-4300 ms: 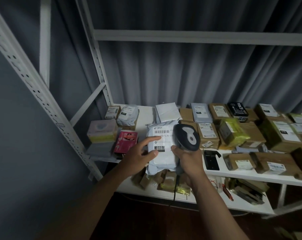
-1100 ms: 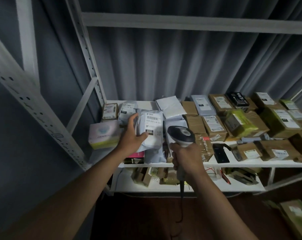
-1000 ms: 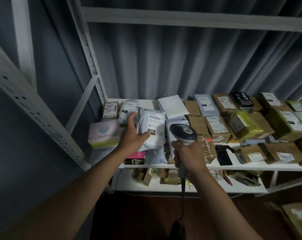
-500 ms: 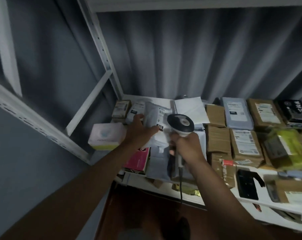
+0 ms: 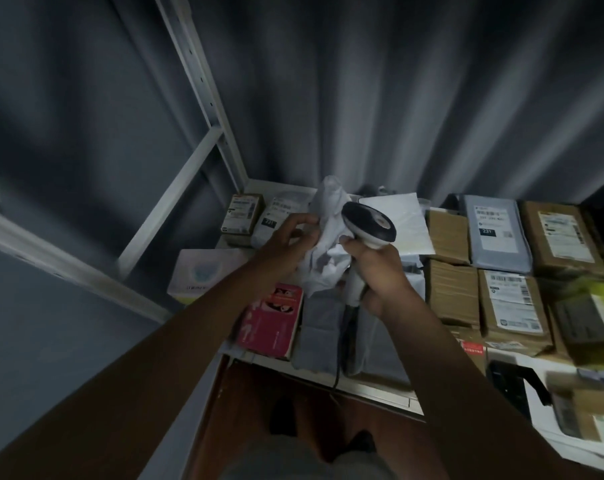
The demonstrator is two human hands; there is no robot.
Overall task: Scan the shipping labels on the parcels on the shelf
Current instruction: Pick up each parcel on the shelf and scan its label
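Observation:
A crumpled white poly-bag parcel (image 5: 324,237) is held up over the left end of the white shelf (image 5: 376,393); its label does not show. My left hand (image 5: 290,242) grips the bag's left side. My right hand (image 5: 376,271) grips the handle of a black-and-white barcode scanner (image 5: 368,225), whose head is right beside the bag. The scanner cord (image 5: 338,355) hangs down past the shelf edge. Labelled parcels lie around: a grey bag marked 231 (image 5: 494,230) and a brown box (image 5: 511,306) to the right.
A pink box (image 5: 272,323) and a pale tissue box (image 5: 203,275) lie at the shelf's left front. A white metal upright (image 5: 203,95) and brace stand at the left. A grey curtain hangs behind. A black stand (image 5: 508,382) sits at the right front.
The view has tilted down and come closer. My left hand has turned the white bag, so its label with 010 no longer shows. The scanner has moved up against the bag.

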